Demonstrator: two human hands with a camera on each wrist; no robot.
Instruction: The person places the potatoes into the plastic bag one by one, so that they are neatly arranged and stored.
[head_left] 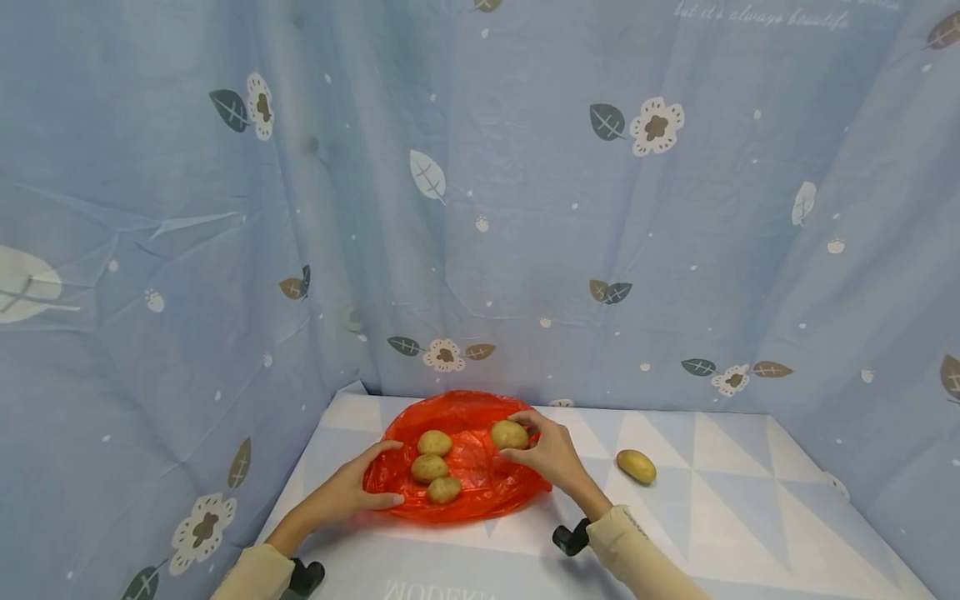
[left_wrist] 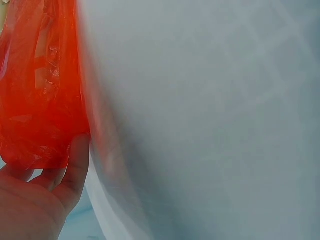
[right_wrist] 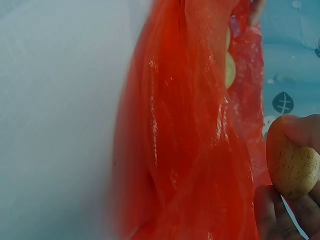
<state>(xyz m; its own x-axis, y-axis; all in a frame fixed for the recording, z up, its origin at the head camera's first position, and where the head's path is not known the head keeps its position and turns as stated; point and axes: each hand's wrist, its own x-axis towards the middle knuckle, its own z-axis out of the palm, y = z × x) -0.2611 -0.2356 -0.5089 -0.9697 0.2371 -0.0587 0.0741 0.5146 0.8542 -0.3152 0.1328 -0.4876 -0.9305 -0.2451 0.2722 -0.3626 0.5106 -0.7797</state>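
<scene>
A red plastic bag (head_left: 468, 497) lies spread open on the table, its rim raised around it. Three potatoes (head_left: 429, 468) sit inside it toward the left. My left hand (head_left: 352, 492) holds the bag's left side, thumb in front and fingers curved toward the back. In the left wrist view the thumb presses the red plastic (left_wrist: 42, 110). At the bag's right side, my right hand (head_left: 551, 450) grips a potato (head_left: 509, 435) between thumb and fingers, over the opening. The right wrist view shows this potato (right_wrist: 290, 162) close up, beside the bag (right_wrist: 185, 125).
Another potato (head_left: 636, 467) lies on the table to the right of the bag. The table (head_left: 720, 542) has a blue and white triangle pattern. A blue curtain (head_left: 525, 250) with leaves and flowers hangs behind and along the sides.
</scene>
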